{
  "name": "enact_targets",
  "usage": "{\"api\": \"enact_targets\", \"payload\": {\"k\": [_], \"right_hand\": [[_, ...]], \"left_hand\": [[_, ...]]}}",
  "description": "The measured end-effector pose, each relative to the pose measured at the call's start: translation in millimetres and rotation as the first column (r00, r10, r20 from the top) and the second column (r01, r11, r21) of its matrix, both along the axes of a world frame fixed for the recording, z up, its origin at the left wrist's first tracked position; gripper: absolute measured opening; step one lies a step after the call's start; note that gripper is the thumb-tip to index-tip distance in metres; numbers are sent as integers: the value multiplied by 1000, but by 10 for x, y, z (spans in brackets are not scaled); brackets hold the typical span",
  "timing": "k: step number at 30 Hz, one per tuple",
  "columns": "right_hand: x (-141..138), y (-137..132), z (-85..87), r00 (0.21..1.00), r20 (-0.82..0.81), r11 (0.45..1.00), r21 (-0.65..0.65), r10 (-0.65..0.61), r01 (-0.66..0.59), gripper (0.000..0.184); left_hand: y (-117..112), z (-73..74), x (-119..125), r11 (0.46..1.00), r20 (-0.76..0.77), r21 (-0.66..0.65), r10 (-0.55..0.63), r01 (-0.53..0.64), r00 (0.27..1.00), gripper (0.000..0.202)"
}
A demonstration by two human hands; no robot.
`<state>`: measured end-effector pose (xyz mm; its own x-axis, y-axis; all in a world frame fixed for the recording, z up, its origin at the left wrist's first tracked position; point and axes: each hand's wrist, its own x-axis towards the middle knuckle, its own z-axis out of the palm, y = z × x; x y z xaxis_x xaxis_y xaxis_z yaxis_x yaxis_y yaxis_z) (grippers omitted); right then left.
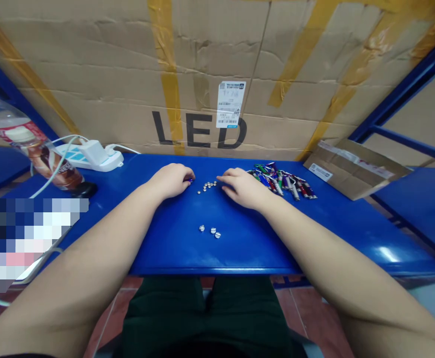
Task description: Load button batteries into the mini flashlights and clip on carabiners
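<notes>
My left hand [174, 180] is closed, thumb against fingers, on what looks like a blue-purple mini flashlight [191, 180]; only its shiny end shows. Across from it, my right hand [245, 189] has its thumb and fingers apart. Its index fingertip reaches the edge of a loose group of small round silver button cells [209, 184], which lie between both hands. Nearer the table's front edge are three larger silver metal end caps [213, 230]. Beyond my right wrist lies a pile of colourful mini flashlights [282, 181], some with cords or clips.
A tall taped cardboard box [202, 64] stands behind the blue table [180, 253]. At right is a small carton [355, 166]. On the left are a white power strip [90, 155] with cables, a drink bottle [49, 159] and a pixelated object [23, 243].
</notes>
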<state>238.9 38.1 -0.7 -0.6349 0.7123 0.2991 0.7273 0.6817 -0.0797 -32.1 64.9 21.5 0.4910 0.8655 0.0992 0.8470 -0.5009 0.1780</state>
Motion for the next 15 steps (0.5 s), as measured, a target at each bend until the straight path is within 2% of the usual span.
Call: {"api": "enact_targets", "payload": {"k": [3,5,9,15], "right_hand": [[-149,4,-82,997,73,1000,-15,0,1,41],[-171,15,-93,996,91,1000,-28,-7,9,40],[-121,24,-20,997,72,996,-83,-26,32,31],[-65,6,77,995,70,980,-179,-77,88,18]], "left_hand": [[-40,38,14,990,119,-21,-138,141,983,24],[-66,58,22,983,188,-14,-180,186,966,21],[-100,56,55,974,288,-27,-207,224,935,19],[-89,7,91,967,278,-62,-220,246,935,25]]}}
